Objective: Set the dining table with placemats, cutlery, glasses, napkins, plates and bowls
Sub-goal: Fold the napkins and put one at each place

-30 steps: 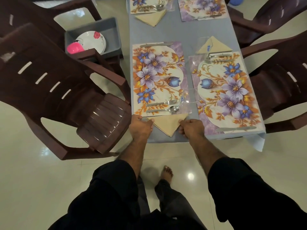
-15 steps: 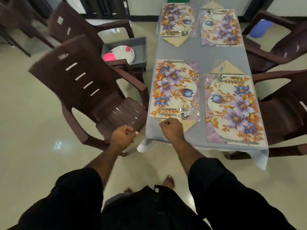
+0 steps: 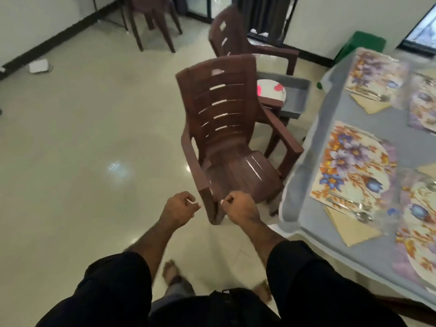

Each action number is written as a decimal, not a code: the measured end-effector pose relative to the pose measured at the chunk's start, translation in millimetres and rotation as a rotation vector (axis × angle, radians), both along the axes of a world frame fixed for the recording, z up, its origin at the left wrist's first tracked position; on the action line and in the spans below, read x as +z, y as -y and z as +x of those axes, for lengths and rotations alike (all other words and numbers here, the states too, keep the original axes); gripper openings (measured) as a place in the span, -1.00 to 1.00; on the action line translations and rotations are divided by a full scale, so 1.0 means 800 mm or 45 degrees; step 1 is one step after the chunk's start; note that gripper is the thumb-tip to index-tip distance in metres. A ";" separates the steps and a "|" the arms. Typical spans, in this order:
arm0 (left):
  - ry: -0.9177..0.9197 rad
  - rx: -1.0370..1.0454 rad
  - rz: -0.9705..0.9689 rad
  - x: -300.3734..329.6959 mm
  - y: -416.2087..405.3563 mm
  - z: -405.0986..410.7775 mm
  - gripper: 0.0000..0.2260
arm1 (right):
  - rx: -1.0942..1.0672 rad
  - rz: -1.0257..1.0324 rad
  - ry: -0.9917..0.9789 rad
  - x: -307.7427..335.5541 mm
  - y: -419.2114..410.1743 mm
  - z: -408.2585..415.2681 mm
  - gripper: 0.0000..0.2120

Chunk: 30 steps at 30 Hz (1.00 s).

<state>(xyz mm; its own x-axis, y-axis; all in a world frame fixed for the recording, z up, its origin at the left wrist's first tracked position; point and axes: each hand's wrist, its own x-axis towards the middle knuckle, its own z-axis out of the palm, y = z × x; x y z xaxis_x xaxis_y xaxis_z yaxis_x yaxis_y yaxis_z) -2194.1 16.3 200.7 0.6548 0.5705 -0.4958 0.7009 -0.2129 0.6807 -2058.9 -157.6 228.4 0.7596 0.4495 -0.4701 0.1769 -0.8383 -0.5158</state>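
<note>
The grey-clothed dining table [image 3: 306,175] runs along the right edge, laid with floral placemats [image 3: 354,166], a beige folded napkin [image 3: 351,228] and a fork and spoon [image 3: 358,210] at the near setting. A grey tub [image 3: 298,100] on a far chair holds a white flowered plate [image 3: 271,93] and something pink. My left hand [image 3: 179,208] and my right hand [image 3: 238,206] hang over the floor in loose fists, empty, just before the near brown chair [image 3: 226,142].
A second brown chair [image 3: 236,36] stands behind the first, and a third [image 3: 153,17] by the far wall. A green bin [image 3: 361,47] sits beyond the table. Shiny tiled floor [image 3: 82,149] spreads to the left. My bare feet show below.
I have turned left, away from the table. Both hands left the napkin at the table edge and now hang closed over the floor by the chair.
</note>
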 end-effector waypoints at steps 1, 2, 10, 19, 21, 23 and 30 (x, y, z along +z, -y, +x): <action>-0.009 -0.013 -0.002 -0.006 -0.028 -0.012 -0.80 | 0.011 -0.031 0.008 -0.004 -0.028 -0.009 -0.76; -0.022 -0.032 0.005 -0.009 -0.056 -0.023 -0.79 | 0.024 -0.058 0.028 -0.007 -0.057 -0.017 -0.76; -0.096 -0.008 0.106 0.004 -0.261 -0.079 -0.75 | 0.329 -0.108 0.167 -0.002 -0.264 -0.063 -0.88; -0.152 -0.187 0.270 -0.014 -0.457 0.005 -0.22 | 0.571 -0.052 0.236 -0.051 -0.463 0.033 -0.22; -0.194 -0.223 0.322 -0.019 -0.509 0.039 -0.19 | 0.551 -0.054 0.183 -0.067 -0.519 0.071 -0.18; -0.229 -0.192 0.326 -0.014 -0.546 0.057 -0.18 | 0.505 -0.058 0.041 -0.070 -0.562 0.093 -0.17; -0.262 -0.061 0.310 0.010 -0.736 0.169 -0.18 | 0.512 -0.011 0.011 -0.046 -0.737 0.231 -0.15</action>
